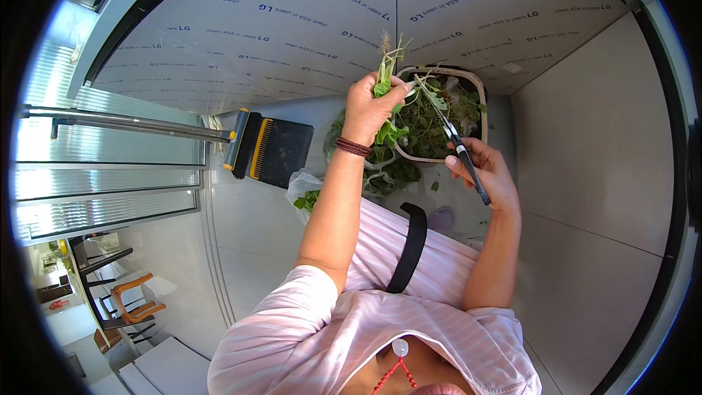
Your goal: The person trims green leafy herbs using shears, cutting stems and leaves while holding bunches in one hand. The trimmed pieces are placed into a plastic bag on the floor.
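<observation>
My left hand [373,107] grips a small bunch of leafy greens [386,74]. Its thin stems and stringy roots stick up past the fingers, and leaves hang below the palm. In my right hand [488,170] is a slim cutting tool [455,137] with a black handle and a long narrow metal end; whether it is a knife or shears I cannot tell. The tool's tip lies close to the left fingertips, beside a pale stem. Under both hands stands a bin [483,93] with a pale rim, heaped with plant trimmings [425,129].
Clear plastic bags of greens [392,175] sit on the floor beside the bin, another bag [301,186] farther left. A broom and dustpan [285,151] stand left. Walls close in ahead and right [592,148]. A sliding glass door [109,175] is at far left.
</observation>
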`<action>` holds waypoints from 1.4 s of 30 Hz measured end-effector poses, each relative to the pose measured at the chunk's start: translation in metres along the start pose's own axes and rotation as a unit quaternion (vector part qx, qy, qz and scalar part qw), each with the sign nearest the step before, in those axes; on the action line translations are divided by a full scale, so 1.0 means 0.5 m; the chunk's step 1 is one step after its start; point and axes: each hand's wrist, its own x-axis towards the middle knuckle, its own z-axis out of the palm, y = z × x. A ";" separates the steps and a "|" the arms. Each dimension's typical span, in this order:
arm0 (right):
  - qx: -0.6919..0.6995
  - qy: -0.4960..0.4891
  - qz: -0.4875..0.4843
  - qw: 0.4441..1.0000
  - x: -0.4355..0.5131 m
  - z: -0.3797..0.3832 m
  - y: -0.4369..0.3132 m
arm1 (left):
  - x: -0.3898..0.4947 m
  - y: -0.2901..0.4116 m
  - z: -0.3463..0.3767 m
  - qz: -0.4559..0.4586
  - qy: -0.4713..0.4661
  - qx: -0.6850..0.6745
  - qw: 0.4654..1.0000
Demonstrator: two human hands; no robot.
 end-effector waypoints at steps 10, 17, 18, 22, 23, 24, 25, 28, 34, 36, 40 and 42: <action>0.015 0.010 -0.015 1.000 0.000 0.001 0.003 | -0.003 0.006 0.006 -0.057 -0.024 -0.030 0.998; 0.027 0.026 -0.005 0.999 -0.002 0.010 -0.001 | 0.000 -0.005 0.013 -0.056 -0.032 -0.070 0.995; 0.026 0.027 -0.005 0.999 -0.001 0.010 0.000 | 0.000 -0.006 0.014 -0.056 -0.029 -0.071 0.995; 0.005 0.018 0.003 1.000 0.000 0.006 0.000 | 0.001 -0.007 0.015 -0.068 -0.021 -0.065 0.995; 0.004 0.019 0.007 1.000 -0.001 0.006 -0.001 | 0.001 -0.008 0.015 -0.072 -0.019 -0.064 0.995; 0.003 0.021 0.011 1.000 -0.002 0.007 -0.003 | 0.001 -0.009 0.015 -0.076 -0.017 -0.064 0.995; 0.010 0.028 0.008 1.000 -0.001 0.008 -0.002 | 0.002 -0.010 0.015 -0.080 -0.016 -0.063 0.995; 0.024 0.054 -0.005 0.998 0.003 0.011 0.002 | 0.004 -0.010 0.011 -0.079 -0.019 -0.076 0.994; 0.014 0.082 -0.071 0.994 0.004 0.000 0.004 | 0.002 -0.008 -0.008 -0.130 -0.100 -0.036 0.986; -0.014 0.079 -0.079 0.994 0.002 -0.005 0.004 | -0.001 -0.006 -0.008 -0.137 -0.125 -0.032 0.982; -0.080 0.079 -0.088 0.990 0.005 -0.017 0.023 | -0.004 -0.010 -0.008 -0.145 -0.141 -0.006 0.979; -0.097 0.077 -0.090 0.988 0.001 -0.016 0.018 | -0.003 -0.014 -0.010 -0.147 -0.146 0.011 0.978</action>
